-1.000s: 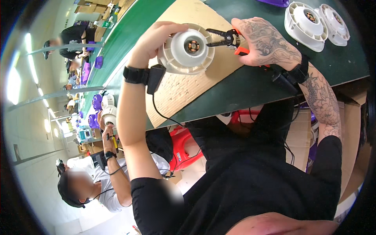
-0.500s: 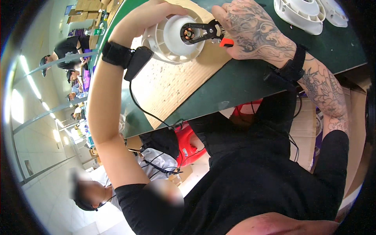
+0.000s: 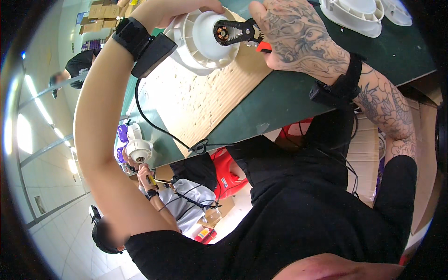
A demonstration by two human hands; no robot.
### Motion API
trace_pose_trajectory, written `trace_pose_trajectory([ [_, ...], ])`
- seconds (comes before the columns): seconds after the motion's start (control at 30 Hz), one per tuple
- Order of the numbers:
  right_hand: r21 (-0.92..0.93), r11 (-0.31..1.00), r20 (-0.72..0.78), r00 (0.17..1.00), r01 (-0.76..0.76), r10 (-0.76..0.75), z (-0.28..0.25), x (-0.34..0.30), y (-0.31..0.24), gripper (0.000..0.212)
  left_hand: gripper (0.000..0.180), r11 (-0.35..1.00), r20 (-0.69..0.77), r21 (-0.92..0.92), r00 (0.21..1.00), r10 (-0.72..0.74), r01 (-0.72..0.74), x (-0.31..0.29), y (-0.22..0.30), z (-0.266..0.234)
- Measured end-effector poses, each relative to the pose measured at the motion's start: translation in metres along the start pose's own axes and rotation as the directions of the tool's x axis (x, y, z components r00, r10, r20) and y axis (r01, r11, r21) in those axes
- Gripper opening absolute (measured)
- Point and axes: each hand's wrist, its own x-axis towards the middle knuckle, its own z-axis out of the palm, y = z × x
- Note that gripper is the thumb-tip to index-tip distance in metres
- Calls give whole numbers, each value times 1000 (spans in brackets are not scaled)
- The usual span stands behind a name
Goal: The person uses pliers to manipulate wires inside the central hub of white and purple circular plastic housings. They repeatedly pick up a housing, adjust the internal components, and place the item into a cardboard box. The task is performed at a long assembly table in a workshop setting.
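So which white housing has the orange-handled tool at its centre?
The housing in the left hand; two others lie on the table, upper right; a co-worker has another.

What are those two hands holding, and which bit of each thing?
The left hand holds a round white plastic housing by its ribbed outer rim. The right hand grips slim black pliers by their orange handles, mostly hidden by that hand.

Red stool [image 3: 223, 167], cardboard boxes [image 3: 106, 12], bright ceiling lights [image 3: 39, 99] far left.
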Motion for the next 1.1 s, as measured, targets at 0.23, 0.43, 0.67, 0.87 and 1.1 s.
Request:
trace_pose_trajectory([
  [0.23,16,1000,16,1000,-20,20,-7,-5,0,56,32,975,47,207,996,71,-80,9,8,-4],
  [0.43,76,997,-3,1000,25,-25,0,-8,4,50,34,936,111,325,988,108,-138,27,-10,-7],
  [0.67,93,994,99,994,-59,49,1,4,5,42,39,963,96,238,990,105,-125,13,6,-5],
  [0.87,-39,998,-117,992,46,-50,8,-2,2,42,37,982,31,180,998,-61,54,23,0,-1],
  [1.1,65,998,-25,1000,0,1,5,-3,4,44,36,987,-22,158,1000,-1,4,6,13,5],
])
